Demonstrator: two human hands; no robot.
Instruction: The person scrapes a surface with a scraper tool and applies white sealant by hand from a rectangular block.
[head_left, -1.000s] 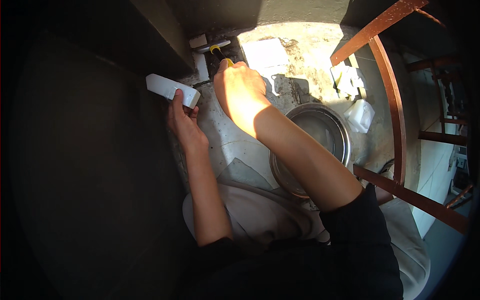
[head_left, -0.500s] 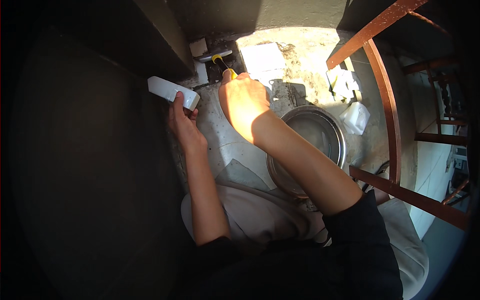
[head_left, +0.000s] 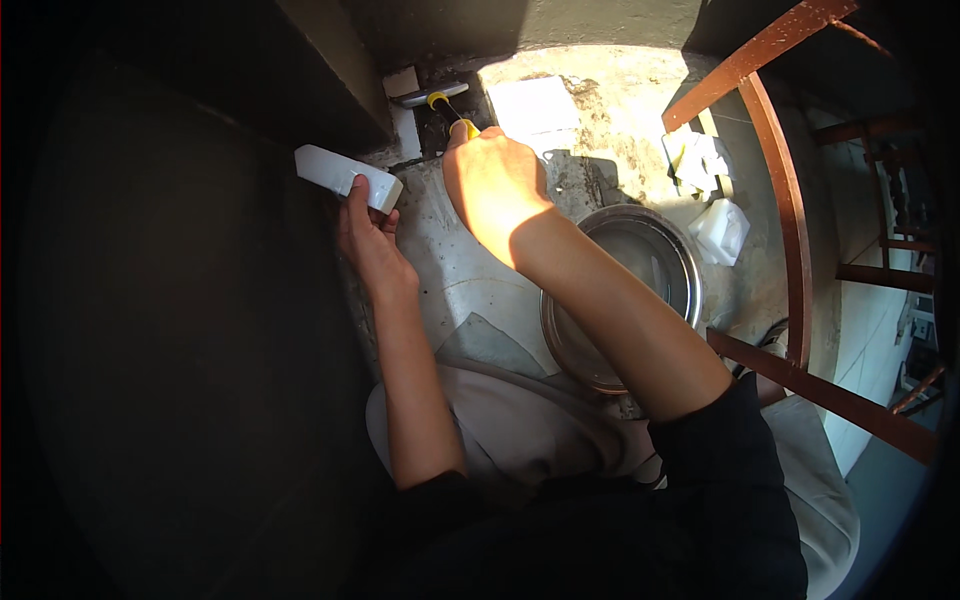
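My left hand (head_left: 375, 240) is closed round the near end of a long, glossy white block (head_left: 345, 178), thumb on top; its far end tapers toward the dark wall. My right hand (head_left: 495, 178) grips the yellow-and-black handle of a hand tool (head_left: 440, 98). A narrow greyish head lies crosswise at the tool's far end, over a dark, wet-looking patch in the corner. I cannot make out exactly what kind of tool it is. Just right of it lies a white square tile (head_left: 533, 105) in bright sun. My right forearm covers part of a round metal basin (head_left: 690, 270).
Rusty red metal frame bars (head_left: 780, 190) stand on the right. Beside them lie crumpled pale scraps (head_left: 695, 162) and a white translucent container (head_left: 720, 232). A grey angular piece (head_left: 490, 343) lies by my knee. A dark wall (head_left: 200, 300) runs along my left.
The view has shifted slightly. My right hand and the tool have moved a little up and right in the picture; both hands keep their grips.
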